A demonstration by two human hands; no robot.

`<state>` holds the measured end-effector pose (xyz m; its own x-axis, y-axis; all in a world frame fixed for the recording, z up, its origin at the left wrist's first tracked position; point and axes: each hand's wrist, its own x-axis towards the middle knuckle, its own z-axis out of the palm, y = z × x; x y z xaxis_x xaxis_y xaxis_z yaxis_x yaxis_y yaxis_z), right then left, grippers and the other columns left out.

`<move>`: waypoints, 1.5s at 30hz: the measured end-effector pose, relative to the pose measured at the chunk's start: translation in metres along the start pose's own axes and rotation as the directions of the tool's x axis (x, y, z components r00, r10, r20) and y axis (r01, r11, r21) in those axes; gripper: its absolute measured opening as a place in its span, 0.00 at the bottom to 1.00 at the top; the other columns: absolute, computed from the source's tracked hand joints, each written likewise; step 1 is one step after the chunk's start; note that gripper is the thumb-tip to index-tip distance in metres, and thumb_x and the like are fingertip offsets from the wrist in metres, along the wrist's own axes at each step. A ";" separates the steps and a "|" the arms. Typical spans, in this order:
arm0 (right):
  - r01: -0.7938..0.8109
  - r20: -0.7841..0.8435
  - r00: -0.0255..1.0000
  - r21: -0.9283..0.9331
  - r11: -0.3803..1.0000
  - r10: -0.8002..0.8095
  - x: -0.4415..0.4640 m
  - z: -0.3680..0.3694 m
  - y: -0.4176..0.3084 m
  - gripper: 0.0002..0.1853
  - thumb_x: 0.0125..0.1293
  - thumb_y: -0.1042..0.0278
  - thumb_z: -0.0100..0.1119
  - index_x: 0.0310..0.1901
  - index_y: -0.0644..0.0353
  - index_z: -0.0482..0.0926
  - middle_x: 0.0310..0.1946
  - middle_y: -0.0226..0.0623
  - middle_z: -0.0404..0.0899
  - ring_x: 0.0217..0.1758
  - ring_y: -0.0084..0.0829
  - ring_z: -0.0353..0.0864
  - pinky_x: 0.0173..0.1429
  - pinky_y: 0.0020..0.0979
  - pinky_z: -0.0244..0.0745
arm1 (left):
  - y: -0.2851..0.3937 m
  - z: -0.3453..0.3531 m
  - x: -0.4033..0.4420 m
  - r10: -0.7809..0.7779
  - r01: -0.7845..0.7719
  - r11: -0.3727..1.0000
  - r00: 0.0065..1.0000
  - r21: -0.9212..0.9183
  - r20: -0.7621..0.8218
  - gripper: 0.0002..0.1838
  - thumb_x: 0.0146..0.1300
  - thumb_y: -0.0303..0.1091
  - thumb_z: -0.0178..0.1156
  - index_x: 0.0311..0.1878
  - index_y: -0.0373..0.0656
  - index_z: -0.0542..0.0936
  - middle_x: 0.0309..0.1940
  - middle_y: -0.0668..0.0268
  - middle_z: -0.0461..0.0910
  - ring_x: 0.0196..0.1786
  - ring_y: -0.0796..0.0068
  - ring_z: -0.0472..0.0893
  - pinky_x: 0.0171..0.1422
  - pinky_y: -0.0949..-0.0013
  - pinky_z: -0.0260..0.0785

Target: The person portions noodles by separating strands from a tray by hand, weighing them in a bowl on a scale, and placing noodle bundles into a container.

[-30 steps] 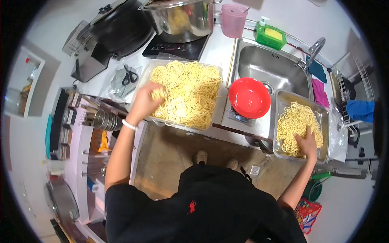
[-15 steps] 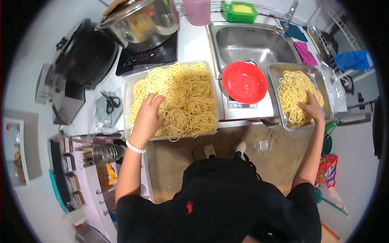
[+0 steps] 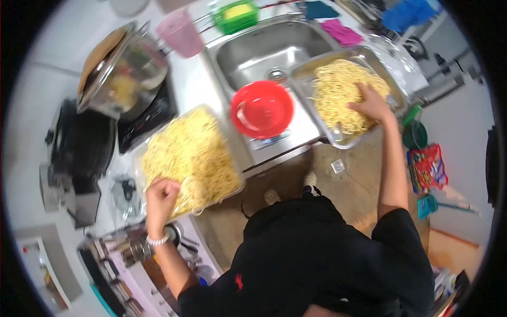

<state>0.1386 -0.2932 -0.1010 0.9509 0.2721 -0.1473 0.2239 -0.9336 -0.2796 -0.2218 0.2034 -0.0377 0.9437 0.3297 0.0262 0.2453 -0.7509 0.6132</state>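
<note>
My left hand point(image 3: 161, 199), with a white coiled band at the wrist, is curled closed at the near-left side of a clear plastic tray point(image 3: 238, 168). Yellow noodles point(image 3: 193, 153) fill that tray. Motion blur and the curled fingers hide what, if anything, the left hand holds. On the right, a metal tray point(image 3: 302, 79) carries a second heap of noodles point(image 3: 343, 95). My right hand point(image 3: 374, 104) rests on this heap, thumb and fingers apart. Between the trays, a red bowl point(image 3: 262, 109) sits on a kitchen scale point(image 3: 271, 141).
Behind the bowl lies a steel sink point(image 3: 264, 50), partly under the metal tray. A large steel pot point(image 3: 127, 79) stands on a black induction cooker point(image 3: 149, 119) at the back left. Scissors point(image 3: 127, 188) lie on plastic left of the noodles. A pink container point(image 3: 181, 34) stands beyond.
The view has turned, so the counter appears tilted. My left hand has left the top of the noodles for the tray's near-left side and closed. My right hand stays on the metal tray's noodles.
</note>
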 end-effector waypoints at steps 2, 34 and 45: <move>-0.034 0.041 0.999 -0.021 0.999 0.034 -0.007 -0.009 -0.012 0.49 0.51 0.37 0.70 0.72 0.52 0.64 0.71 0.67 0.57 0.73 0.57 0.63 0.74 0.43 0.61 | 0.033 -0.011 0.006 -0.065 0.068 0.996 0.996 0.054 -0.059 0.03 0.58 0.21 0.64 0.35 0.35 0.84 0.33 0.61 0.80 0.30 0.73 0.75 0.35 0.71 0.68; 0.196 -0.357 0.925 0.747 0.636 0.134 -0.011 -0.034 0.098 0.15 0.69 0.59 0.59 0.45 0.62 0.82 0.32 0.39 0.84 0.32 0.27 0.78 0.41 0.30 0.73 | 0.402 0.225 0.241 0.751 -0.723 0.660 0.638 -0.204 0.171 0.21 0.43 0.26 0.68 0.45 0.43 0.79 0.40 0.58 0.72 0.47 0.57 0.76 0.55 0.64 0.69; 0.188 -0.353 0.922 0.767 0.613 0.160 -0.004 -0.035 0.104 0.15 0.68 0.58 0.58 0.43 0.63 0.82 0.29 0.39 0.82 0.30 0.27 0.77 0.37 0.30 0.71 | 0.355 0.229 0.232 0.529 -0.602 0.798 0.677 -0.028 0.512 0.25 0.51 0.36 0.72 0.55 0.48 0.81 0.58 0.51 0.73 0.60 0.51 0.73 0.68 0.57 0.66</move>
<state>0.1654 -0.3996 -0.0967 0.9878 0.0196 0.1547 0.1520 -0.3427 -0.9271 0.1353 -0.1174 0.0049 0.8820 -0.4670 -0.0625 -0.3787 -0.7816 0.4957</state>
